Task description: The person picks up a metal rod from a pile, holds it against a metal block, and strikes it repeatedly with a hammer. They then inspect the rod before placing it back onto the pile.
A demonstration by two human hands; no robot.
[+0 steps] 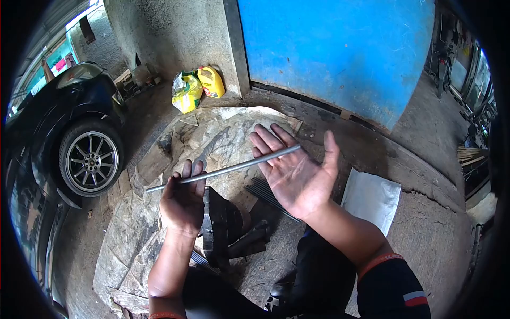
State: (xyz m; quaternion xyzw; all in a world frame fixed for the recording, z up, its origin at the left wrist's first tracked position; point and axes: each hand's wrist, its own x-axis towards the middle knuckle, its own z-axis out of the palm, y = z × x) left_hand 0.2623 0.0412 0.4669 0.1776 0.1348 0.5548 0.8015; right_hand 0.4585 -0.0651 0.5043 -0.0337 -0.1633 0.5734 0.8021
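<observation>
A thin grey metal rod (228, 170) slants across both of my hands, its right end higher in the view. My left hand (183, 207) holds it near its left end, with the thumb and fingers about it and the palm turned up. My right hand (297, 175) is flat with fingers and thumb spread, and the rod's other end lies across its fingers and upper palm. Below and between the hands stands a dark, block-like metal object (215, 226). Several dark rods (271, 196) lie in a bundle beyond it, partly hidden by my right hand.
A worn, dirty sheet (127, 239) covers the concrete floor. A silvery flat sheet (380, 196) lies at right. A dark car (32, 143) stands at left. By the wall are a yellow jug (211, 82) and a yellow-white bag (186, 98), beside a blue door (334, 53).
</observation>
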